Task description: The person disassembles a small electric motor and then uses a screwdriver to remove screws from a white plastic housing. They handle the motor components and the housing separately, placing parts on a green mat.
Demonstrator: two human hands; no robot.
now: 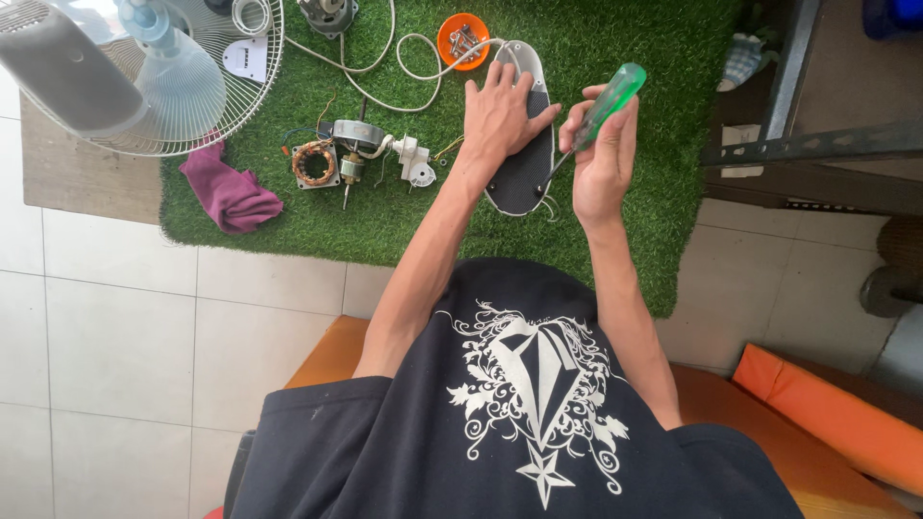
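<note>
While the left hand [500, 120] lies flat and open on the oval fan base cover [524, 173], whose long axis runs away from the person on the green mat [625, 221], the right hand [601, 159] is closed around the green screwdriver [601, 111]. Its tip slants down-left to the cover's near right edge, and free mat lies to the right.

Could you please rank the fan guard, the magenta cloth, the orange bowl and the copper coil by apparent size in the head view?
1. fan guard, partly cut off
2. magenta cloth
3. orange bowl and copper coil: look alike
</note>
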